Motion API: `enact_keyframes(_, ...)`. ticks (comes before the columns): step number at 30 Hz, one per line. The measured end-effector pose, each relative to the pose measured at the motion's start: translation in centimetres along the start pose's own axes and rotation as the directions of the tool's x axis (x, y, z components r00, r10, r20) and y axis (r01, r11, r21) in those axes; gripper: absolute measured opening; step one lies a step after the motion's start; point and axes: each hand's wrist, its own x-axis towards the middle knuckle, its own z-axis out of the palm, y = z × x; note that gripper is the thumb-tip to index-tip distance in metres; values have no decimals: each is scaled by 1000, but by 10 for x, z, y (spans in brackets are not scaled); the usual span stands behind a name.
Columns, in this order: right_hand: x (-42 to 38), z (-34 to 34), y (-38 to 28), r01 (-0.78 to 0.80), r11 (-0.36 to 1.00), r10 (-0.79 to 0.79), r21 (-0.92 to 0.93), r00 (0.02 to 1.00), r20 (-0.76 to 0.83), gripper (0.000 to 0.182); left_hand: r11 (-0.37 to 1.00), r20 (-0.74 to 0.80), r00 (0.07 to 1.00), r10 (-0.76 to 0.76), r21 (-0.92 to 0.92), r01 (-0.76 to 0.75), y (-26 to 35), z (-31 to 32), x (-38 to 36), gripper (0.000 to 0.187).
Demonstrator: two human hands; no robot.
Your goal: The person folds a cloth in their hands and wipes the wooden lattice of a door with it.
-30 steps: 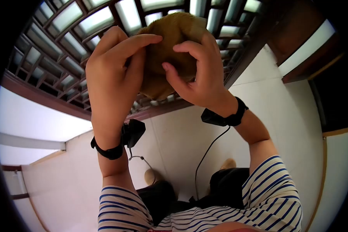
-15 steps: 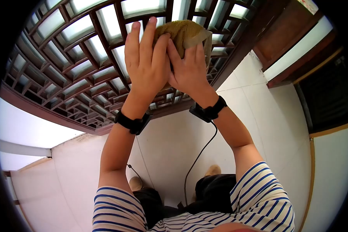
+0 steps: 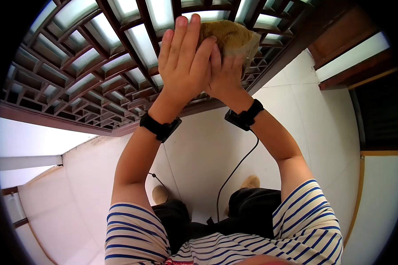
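Observation:
A dark brown wooden lattice panel (image 3: 119, 37) with pale panes behind it stands before me. My left hand (image 3: 183, 68) lies palm-down against it, fingers stretched out, its index finger reaching the edge of a yellow-brown cloth (image 3: 227, 34) with a greyish flap. My right hand (image 3: 229, 79) is on the cloth, its fingertips partly covered by the flap, pressing it to the lattice. The two hands touch, the left thumb side overlapping the right. Palms and the cloth's underside are hidden.
Both wrists wear black straps with small boxes; a thin black cable (image 3: 234, 172) hangs from the right one. Pale tiled floor (image 3: 199, 145) lies below, with my feet on it. Dark wooden furniture (image 3: 378, 101) stands at the right, and a white surface (image 3: 40, 139) at the left.
Both hands and the cloth sit farther right in view, the cloth spread somewhat wider. The whole view has shifted slightly too. My right fingertips are more covered by the cloth's flap.

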Motion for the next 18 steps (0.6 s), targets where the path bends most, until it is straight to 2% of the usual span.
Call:
enact_keyframes(2,-9,-5,-4,117,991,-116,-66,993,19,56,998,67,997,40,-60,-36,-1,-4,-14,15)
enact_keyframes(3,-14,-1,-9,114,992,-112,-60,993,26,56,991,124,990,73,-121,-58,-4,-7,-23,21)
enact_keyframes(5,-39,5,-21,-21,994,18,107,999,34,53,990,156,984,80,-127,-61,-6,-9,-44,18)
enact_keyframes(7,-57,7,-23,-26,987,11,157,995,98,52,971,260,937,235,-114,-211,-9,-12,-58,14)
enact_keyframes(8,-65,9,-21,-20,979,-12,201,988,156,52,965,298,919,259,-111,-236,-8,-14,-64,12)
enact_keyframes(11,-71,8,-17,22,975,-52,222,990,133,51,960,289,915,281,-85,-268,-5,-15,-74,13)
enact_keyframes(18,-87,8,-24,-23,970,-24,241,981,191,52,965,330,907,261,-112,-237,-2,-23,-75,12)
